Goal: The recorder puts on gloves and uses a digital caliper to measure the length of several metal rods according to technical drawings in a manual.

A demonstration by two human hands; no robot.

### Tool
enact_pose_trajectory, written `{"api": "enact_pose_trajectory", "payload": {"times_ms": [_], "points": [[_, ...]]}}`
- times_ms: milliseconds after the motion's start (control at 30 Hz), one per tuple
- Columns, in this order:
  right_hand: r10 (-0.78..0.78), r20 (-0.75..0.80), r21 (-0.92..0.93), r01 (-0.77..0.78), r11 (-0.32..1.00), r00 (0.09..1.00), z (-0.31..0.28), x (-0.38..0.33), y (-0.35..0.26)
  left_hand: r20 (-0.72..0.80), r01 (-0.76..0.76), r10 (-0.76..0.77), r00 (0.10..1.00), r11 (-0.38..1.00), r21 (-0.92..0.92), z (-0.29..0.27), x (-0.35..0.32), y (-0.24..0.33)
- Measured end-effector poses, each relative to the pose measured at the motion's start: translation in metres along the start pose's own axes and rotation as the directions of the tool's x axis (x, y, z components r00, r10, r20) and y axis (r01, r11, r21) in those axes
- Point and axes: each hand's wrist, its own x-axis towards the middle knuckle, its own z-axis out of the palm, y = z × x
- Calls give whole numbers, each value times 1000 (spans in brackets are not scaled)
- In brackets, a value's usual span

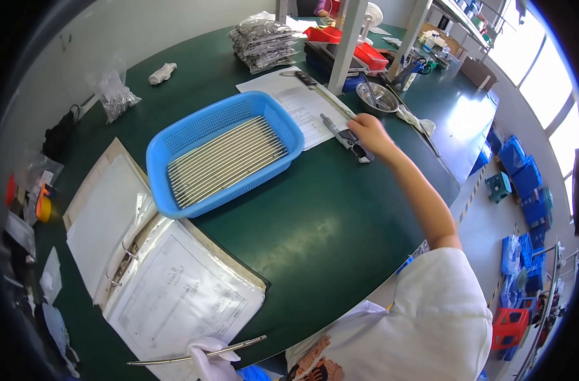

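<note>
At the lower edge, my left hand [210, 360], in a white glove, is closed around a thin shiny metal rod [248, 343] with small dark marks near one end. The rod lies across the lower edge of an open ring binder [175, 286]. My bare right hand [370, 133] reaches forward across the table, its fingers pinched at the end of the long beam of a caliper [330, 98]. The caliper lies over printed sheets [289, 95]. Just below that hand is a grey and black micrometer [348, 138]. A blue basket [232, 190] holds several similar rods in a row.
Stacked bagged parts [262, 43] stand at the back, near red trays [368, 56]. A metal bowl [376, 98] sits beyond my right hand, beside a long dark bar [419, 124]. White shelf posts [348, 47] rise from the green table [315, 235]. Another person's sleeve [321, 7] shows far off.
</note>
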Motion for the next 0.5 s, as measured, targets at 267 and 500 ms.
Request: {"api": "enact_pose_trajectory", "payload": {"times_ms": [267, 500], "points": [[84, -6, -388, -80, 918, 996, 76, -6, -44, -107, 15, -16, 994, 1000, -15, -1, 3, -1], [-109, 34, -558, 109, 823, 993, 44, -22, -39, -6, -2, 2, 1000, 994, 111, 12, 3, 1]]}}
